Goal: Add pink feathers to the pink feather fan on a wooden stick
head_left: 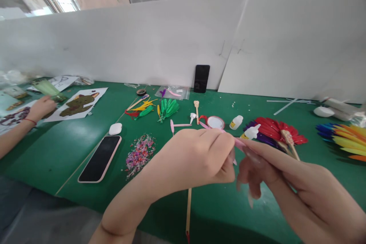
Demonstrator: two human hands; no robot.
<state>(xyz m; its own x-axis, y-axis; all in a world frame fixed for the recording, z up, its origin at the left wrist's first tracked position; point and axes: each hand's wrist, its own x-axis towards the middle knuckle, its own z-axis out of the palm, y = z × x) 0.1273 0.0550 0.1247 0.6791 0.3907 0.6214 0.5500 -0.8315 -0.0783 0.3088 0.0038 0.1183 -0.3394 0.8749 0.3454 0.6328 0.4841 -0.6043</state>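
Observation:
Both of my hands meet above the middle of the green table, with a narrow pink strip (239,144) pinched between them. My left hand (206,154) is closed with its back toward me, so its fingertips are mostly hidden. My right hand (263,164) grips the strip between thumb and forefinger, its other fingers curled below. A thin wooden stick (188,209) with a red tip lies beneath my left hand. Just beyond are more pink pieces (172,126), a white roll of red tape (215,122) and a small glue bottle (236,122).
Red feathers (277,127) and multicoloured feathers (347,139) lie to the right; green feathers (169,108) lie farther back. On the left are a phone (100,159) and colourful confetti (140,155). Another person's hand (42,107) works at far left. A white board (114,45) stands behind.

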